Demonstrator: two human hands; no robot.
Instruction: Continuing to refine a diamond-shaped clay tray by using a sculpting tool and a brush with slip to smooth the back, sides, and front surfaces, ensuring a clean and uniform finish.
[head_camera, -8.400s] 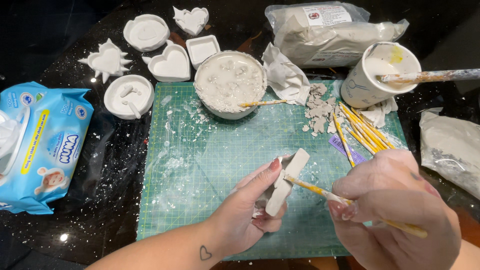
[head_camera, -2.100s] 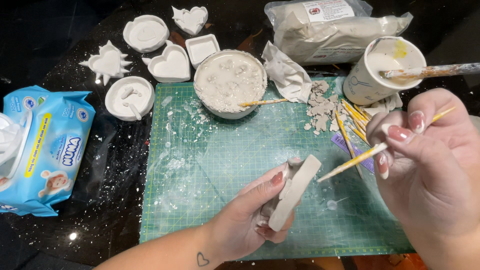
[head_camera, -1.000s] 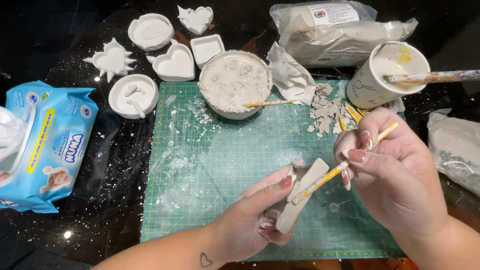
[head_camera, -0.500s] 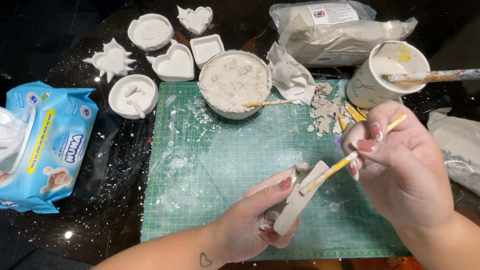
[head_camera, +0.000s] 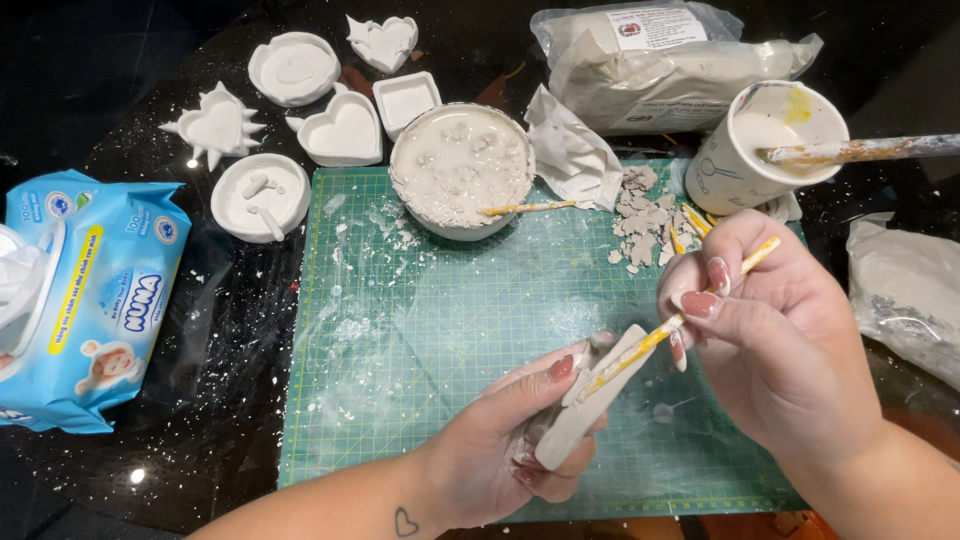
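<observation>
Two hands pinch plaster piece (head_camera: 590, 405) and stick (head_camera: 665, 328) over dusty, seemingly green mat (head_camera: 450, 330).

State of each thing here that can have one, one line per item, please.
Left hand: gripping white plaster piece.
Right hand: holding yellow stick, tip on the piece.
Bowl: full of lumpy plaster.
Paper cup: upright, stirrer inside.
Wipes pack: open.
Powder bag: lying flat.
</observation>
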